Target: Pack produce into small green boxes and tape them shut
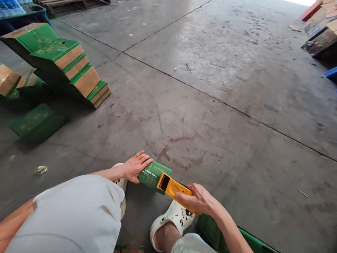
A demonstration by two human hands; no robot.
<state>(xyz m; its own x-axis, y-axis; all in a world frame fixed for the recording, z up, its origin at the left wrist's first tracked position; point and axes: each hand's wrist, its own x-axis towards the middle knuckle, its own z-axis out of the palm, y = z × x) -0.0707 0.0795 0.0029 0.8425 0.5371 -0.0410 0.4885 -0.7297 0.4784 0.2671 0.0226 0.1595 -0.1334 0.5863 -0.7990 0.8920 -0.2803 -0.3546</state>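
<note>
Your white-clad knee [76,211] is nearest. Your left hand [134,167] covers one end of the green carton [151,175], pinch unclear. Your right hand [202,198] clasps the yellow tool [172,188] at the other; keep it square.

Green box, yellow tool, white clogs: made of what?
Green box: likely cardboard with a glossy coating; light glints off its printed face.
Yellow tool: probably hard plastic, slight sheen; smooth, moulded-looking body.
White clogs: possibly foam or rubber, matte; thick, rounded shells.

the tool [174,188] is yellow, the gold-lettered box [152,174] green.
</note>
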